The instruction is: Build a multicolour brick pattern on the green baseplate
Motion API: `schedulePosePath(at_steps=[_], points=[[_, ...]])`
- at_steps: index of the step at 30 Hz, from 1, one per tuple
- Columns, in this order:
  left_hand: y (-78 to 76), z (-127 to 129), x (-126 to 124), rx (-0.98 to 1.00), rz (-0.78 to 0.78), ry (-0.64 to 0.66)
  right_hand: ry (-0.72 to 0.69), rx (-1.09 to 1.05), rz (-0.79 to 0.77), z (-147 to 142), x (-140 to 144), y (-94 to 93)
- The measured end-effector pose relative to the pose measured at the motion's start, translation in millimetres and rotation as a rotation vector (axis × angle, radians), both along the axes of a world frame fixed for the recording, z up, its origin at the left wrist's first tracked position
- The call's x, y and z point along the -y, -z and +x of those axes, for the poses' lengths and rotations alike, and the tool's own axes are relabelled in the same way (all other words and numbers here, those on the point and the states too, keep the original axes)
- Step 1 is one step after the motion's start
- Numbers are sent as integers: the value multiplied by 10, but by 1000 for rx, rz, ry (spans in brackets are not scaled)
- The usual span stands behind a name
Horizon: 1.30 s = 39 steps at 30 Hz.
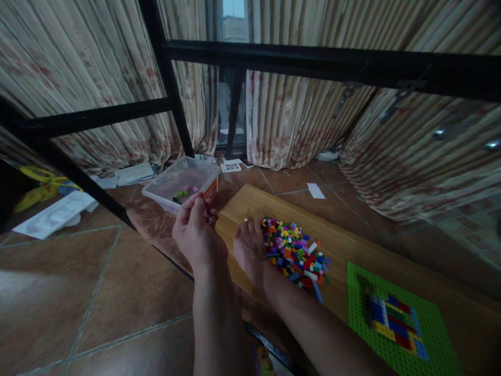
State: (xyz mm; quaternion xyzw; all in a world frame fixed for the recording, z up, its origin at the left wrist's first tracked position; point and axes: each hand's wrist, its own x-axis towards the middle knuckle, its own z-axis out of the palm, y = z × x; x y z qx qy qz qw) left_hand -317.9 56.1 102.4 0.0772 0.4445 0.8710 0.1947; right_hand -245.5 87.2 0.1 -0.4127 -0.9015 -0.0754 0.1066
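Observation:
My left hand is raised over the near right corner of a clear plastic box. Its thumb and fingers are pinched together; whatever they hold is hidden. Several green, black and pink toy bricks lie in the box. At the left edge of a heap of small colourful building bricks, my right hand rests low on the wooden board. Its fingers are closed and curled downward, and I cannot make out what is in them.
To the right on the board lies a green studded baseplate with a patch of multicoloured bricks. Black metal frame bars cross the view. Papers lie on the tiled floor, and long striped curtains hang behind.

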Motion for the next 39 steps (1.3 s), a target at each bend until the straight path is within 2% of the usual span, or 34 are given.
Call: schedulePosePath(at_steps=[6,13,16,20,24,28,31,33,36,39], points=[[-3,9,17,6,-4,15,-30,4,-74,259,49,-76],[3,1,16,40,30,-3,-87,-87,-44,600,107,-76],[-5,5,12,52,19,7,-52,-136,-25,707,1,-127],[-9,13,6,45,-1,16,124,-162,-39,779,-268,-189],[-2,27,-5,50,21,27,103,-106,-140,793,-490,-174],[-2,38,-20,52,32,32,77,-68,-214,755,-558,-181],[-13,44,-32,38,20,48,90,-127,-208,741,-482,-283],[-24,57,-43,25,9,59,92,-250,-207,773,-361,-385],[-39,113,-77,-6,-8,83,85,-518,-382,924,-85,-512],[-68,238,-119,-43,-18,151,170,-750,-558,1234,247,-542]])
